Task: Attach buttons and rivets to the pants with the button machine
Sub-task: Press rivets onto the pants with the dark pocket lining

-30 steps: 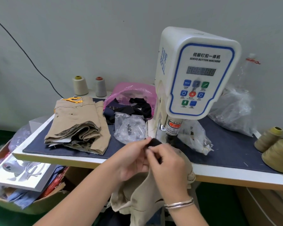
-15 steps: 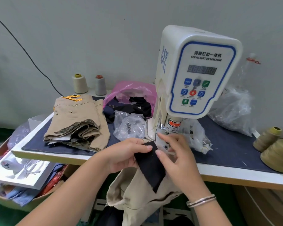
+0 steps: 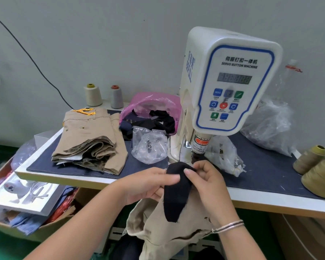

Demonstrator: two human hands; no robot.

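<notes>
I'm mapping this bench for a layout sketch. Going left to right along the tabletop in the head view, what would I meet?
Folded tan pants → clear bag of metal parts → button machine → crumpled clear bag → olive thread cones.

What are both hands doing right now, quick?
Left hand: fingers hold the black fabric piece against the khaki pants.
Right hand: fingers pinch the same black fabric piece near the button machine.

plastic bags [image 3: 150, 147] flanking machine head [image 3: 231, 81]
</notes>
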